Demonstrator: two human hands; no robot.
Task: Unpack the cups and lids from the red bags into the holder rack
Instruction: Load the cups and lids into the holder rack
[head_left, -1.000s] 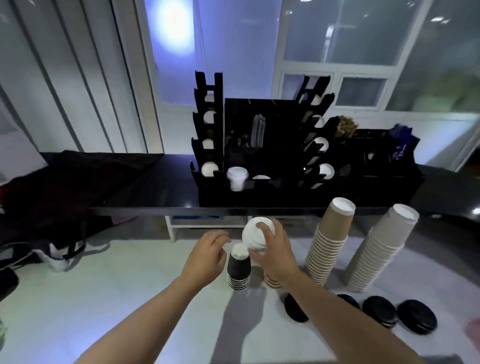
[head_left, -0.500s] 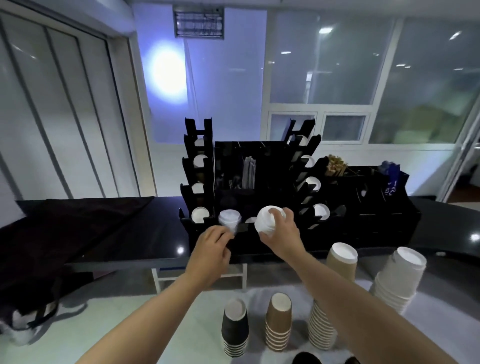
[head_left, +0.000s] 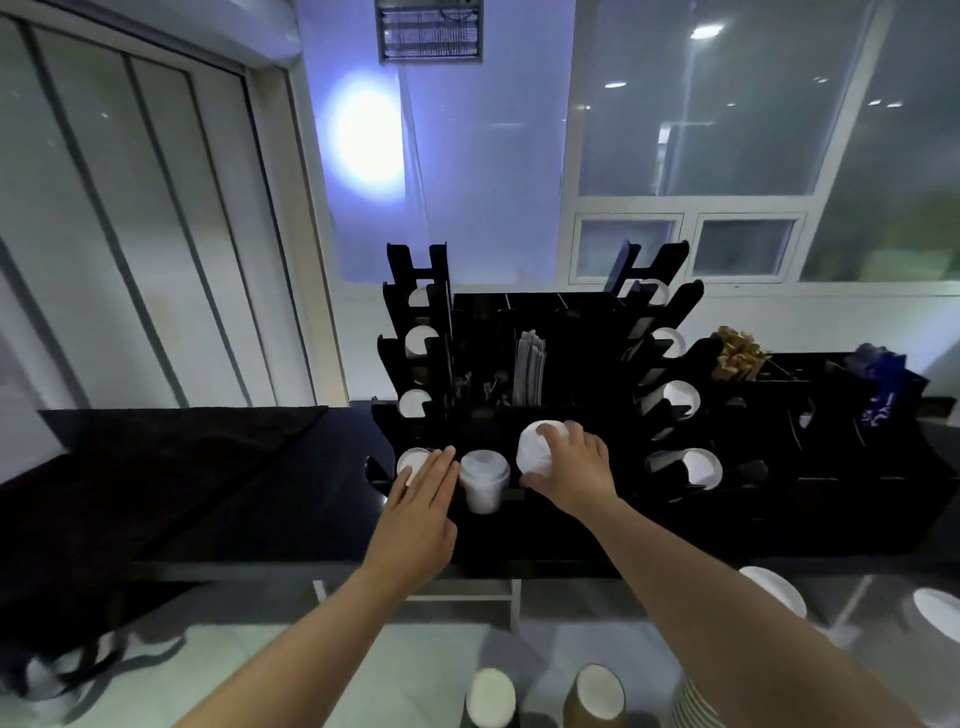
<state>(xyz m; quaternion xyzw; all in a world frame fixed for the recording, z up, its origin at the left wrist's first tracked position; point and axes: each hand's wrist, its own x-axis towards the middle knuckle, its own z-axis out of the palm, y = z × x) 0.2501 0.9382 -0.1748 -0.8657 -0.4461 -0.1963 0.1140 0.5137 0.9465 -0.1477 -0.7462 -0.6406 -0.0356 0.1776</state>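
A: Where is the right hand (head_left: 570, 470)?
B: Up at the front row of the black holder rack (head_left: 524, 525), which stands on the dark surface (head_left: 270, 499). Its grip is closed around a stack of white lids (head_left: 535, 451), fingers curled over the top, thumb below.

A: And the left hand (head_left: 422, 506)?
B: Its fingers are straight and flat, the grip holding nothing. The fingertips lie on the rack's front edge, just left of a white lid stack (head_left: 484, 480) that stands in a front slot, and partly over a white disc (head_left: 411, 464) in the lowest slot of the left tower.

A: Is the held stack in a slot?
B: I cannot tell; it is at the slot just right of the standing stack, but the hand hides its base.

A: What else is near?
B: More white discs fill the side towers. On the floor below, a black cup stack (head_left: 489, 699) and a brown cup stack (head_left: 596, 696) stand side by side, with taller cup stacks (head_left: 774, 597) at the right edge.
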